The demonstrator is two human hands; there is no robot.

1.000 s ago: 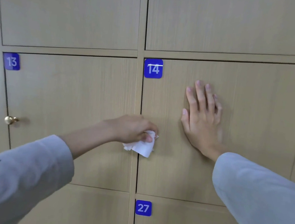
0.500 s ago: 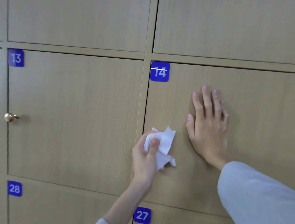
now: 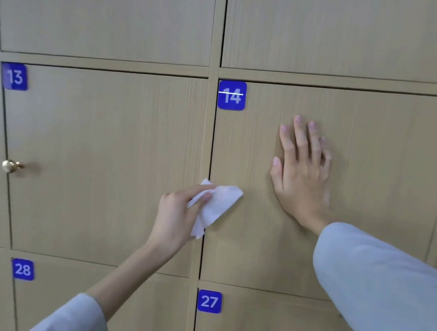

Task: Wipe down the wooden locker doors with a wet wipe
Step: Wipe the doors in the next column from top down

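A wall of light wooden locker doors fills the view. My left hand (image 3: 177,218) is shut on a white wet wipe (image 3: 218,205), which lies against the left edge of door 14 (image 3: 384,158), over the gap beside door 13 (image 3: 101,160). My right hand (image 3: 301,172) rests flat on door 14 with fingers spread and pointing up, to the right of the wipe and apart from it. Blue number plates mark 13 (image 3: 15,76) and 14 (image 3: 231,95).
A brass knob (image 3: 10,166) sticks out at the left edge of door 13. Below are doors with blue plates 28 (image 3: 23,269) and 27 (image 3: 209,301). More plain doors run along the top row.
My left hand has swung from reaching in from the left to coming up from below, and the wipe has shifted slightly along door 14's left edge. The right hand has stayed flat on the door.
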